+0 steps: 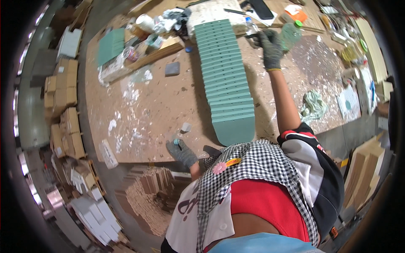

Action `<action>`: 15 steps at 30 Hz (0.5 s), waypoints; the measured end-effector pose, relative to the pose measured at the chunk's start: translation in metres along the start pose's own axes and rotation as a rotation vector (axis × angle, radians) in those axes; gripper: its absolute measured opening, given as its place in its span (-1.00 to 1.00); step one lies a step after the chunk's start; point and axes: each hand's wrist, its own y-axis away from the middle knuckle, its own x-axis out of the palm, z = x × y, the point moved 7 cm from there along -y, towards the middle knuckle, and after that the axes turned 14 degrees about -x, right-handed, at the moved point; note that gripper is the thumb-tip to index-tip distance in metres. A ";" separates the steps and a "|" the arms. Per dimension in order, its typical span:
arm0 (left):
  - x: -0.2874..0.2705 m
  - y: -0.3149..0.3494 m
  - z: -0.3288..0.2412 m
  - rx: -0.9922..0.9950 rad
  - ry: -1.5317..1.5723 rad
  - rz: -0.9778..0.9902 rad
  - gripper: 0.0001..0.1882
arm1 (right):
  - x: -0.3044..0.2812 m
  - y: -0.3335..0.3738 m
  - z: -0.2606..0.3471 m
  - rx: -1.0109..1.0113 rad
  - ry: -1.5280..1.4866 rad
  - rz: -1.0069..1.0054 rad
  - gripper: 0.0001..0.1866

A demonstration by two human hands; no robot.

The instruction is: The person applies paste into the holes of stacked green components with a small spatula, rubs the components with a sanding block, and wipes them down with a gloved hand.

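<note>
My left hand (pixel 183 155), in a grey knit glove, is at the near edge of the table. Its fingers are closed on a small light-blue piece (pixel 176 142) with a dark part beside it; its kind is not clear. My right arm stretches far forward. Its gloved right hand (pixel 272 47) is bent around a small dark thing (pixel 252 39), too unclear to name, beside a clear bottle with a green cap (pixel 291 36). Between my arms lies a long overlapping row of green-painted boards (pixel 228 80), with small dark holes along their middle. The nearest board (pixel 234 131) has rounded corners.
A small grey block (pixel 172 69) and a whitish cube (pixel 185 127) lie left of the row. Cans, rags and a green panel (pixel 111 46) crowd the far left. A phone (pixel 261 9) lies at the back. A crumpled pale-green cloth (pixel 313 106) is at right. Stacked boards (pixel 147 198) stand below the edge.
</note>
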 end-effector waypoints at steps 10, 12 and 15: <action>0.040 -0.055 -0.096 -0.065 0.390 0.298 -0.41 | -0.100 0.051 0.041 0.186 0.119 -0.016 -0.77; 0.062 -0.078 -0.114 -0.047 0.424 0.336 -0.42 | -0.121 0.065 0.051 0.214 0.166 -0.049 -0.75; 0.106 -0.137 -0.117 0.091 0.394 0.360 -0.45 | -0.131 0.079 0.062 0.256 0.202 -0.079 -0.74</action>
